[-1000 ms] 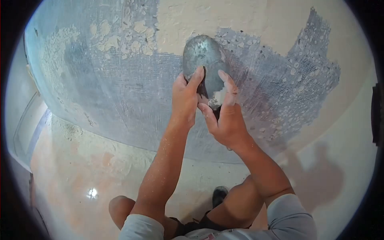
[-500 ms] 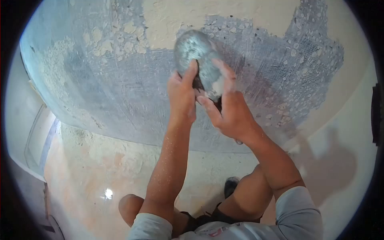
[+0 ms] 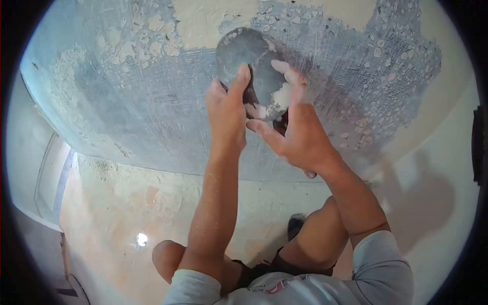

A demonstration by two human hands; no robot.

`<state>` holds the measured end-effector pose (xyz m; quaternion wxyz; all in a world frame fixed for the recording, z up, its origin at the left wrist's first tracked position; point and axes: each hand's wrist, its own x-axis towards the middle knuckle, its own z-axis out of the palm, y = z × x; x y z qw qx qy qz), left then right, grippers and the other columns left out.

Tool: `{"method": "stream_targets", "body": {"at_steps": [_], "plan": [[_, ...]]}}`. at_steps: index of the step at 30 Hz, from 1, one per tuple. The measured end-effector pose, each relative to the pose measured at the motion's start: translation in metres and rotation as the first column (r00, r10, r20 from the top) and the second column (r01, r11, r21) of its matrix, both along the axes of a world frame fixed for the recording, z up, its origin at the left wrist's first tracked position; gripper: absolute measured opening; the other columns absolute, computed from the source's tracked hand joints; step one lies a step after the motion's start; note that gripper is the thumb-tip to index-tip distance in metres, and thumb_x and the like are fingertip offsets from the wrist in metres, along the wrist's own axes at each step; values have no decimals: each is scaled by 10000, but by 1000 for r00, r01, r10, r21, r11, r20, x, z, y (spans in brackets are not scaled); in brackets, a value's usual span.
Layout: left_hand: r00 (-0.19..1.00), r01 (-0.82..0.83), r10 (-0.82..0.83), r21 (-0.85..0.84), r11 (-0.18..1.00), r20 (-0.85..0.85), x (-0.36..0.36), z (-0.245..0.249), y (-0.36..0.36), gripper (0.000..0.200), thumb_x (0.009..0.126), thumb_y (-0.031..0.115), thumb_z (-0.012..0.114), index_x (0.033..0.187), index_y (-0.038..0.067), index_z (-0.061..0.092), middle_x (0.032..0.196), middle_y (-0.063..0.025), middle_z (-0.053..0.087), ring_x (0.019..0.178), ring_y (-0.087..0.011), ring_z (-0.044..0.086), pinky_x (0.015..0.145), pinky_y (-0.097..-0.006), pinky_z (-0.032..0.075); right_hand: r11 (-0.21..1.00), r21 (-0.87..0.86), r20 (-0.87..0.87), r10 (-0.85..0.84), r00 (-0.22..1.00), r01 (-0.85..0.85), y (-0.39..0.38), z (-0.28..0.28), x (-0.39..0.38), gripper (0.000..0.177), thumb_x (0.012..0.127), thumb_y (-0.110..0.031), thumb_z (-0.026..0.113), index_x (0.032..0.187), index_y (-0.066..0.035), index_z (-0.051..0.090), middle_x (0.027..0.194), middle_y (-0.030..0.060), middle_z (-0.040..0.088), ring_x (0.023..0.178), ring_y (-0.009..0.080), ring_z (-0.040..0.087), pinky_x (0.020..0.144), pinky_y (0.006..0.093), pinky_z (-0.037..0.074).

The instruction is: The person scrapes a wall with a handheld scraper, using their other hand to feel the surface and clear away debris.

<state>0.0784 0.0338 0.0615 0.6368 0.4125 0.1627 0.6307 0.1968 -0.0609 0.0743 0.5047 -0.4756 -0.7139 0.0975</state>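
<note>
A grey, rounded disc [image 3: 246, 48] with pale crusty patches near its edges is held up in front of the curved wall surface, and its face is toward me. It looks like a sanding disc, though its kind is not certain. A dark part shows beneath its lower edge. My left hand [image 3: 227, 109] grips its lower left side, with the thumb over the face. My right hand [image 3: 300, 129] closes around the lower right edge, fingers along the rim and thumb below. Both hands have white dust on the fingertips.
Behind the disc curves a large blue-grey surface [image 3: 152, 109], scratched and spotted with cream coating [image 3: 213, 20]. Its lower edge runs above a dusty pale floor [image 3: 122, 203]. My bent knees [image 3: 315, 239] are below, and a pale curved panel [image 3: 48, 173] stands at the left.
The disc's face has turned more squarely toward me, losing its bright sheen. My right hand has shifted slightly up and right along its edge; my left hand stays on it.
</note>
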Motion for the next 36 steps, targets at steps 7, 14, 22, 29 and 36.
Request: {"method": "stream_targets", "body": {"at_steps": [7, 14, 22, 29, 36], "plan": [[999, -27, 27, -1, 1000, 45, 6, -2, -2, 272, 978, 178, 694, 1165, -8, 627, 1024, -66, 702, 867, -126, 674, 739, -286, 547, 999, 45, 67, -7, 998, 4, 0, -2, 4, 898, 898, -162, 773, 1561, -84, 172, 1203, 293, 628, 1017, 397, 723, 877, 430, 561], [994, -68, 67, 16, 998, 90, 7, -2, -1, 263, 961, 159, 712, 1138, -19, 632, 1012, -73, 699, 834, -147, 684, 706, -295, 552, 998, 34, 122, -51, 991, 47, 3, -2, 6, 903, 896, -183, 777, 1558, -76, 173, 1057, 216, 677, 854, 315, 714, 792, 386, 555], [992, -112, 112, -7, 994, 56, 6, -6, 0, 249, 962, 164, 716, 1110, -11, 620, 979, -67, 685, 794, -129, 657, 669, -278, 527, 999, -31, 93, -27, 995, 30, 4, -4, 4, 917, 902, -192, 772, 1566, -69, 151, 1172, 238, 641, 881, 307, 719, 797, 390, 556], [994, -49, 45, 40, 998, 100, -3, 0, 7, 277, 959, 186, 725, 1120, -17, 627, 1005, -69, 685, 803, -135, 657, 675, -273, 525, 999, 51, 105, 4, 994, -9, 17, -6, -1, 914, 895, -173, 771, 1563, -68, 156, 1263, 256, 603, 962, 349, 733, 827, 396, 567], [996, -70, 68, 28, 997, 62, -6, 8, 6, 346, 954, 164, 725, 1195, -41, 584, 1059, -108, 683, 917, -184, 685, 782, -328, 570, 998, 46, 181, -48, 982, 41, 19, 3, 0, 941, 881, -183, 782, 1568, -64, 151, 1346, 270, 534, 1023, 374, 716, 860, 415, 565]]}}
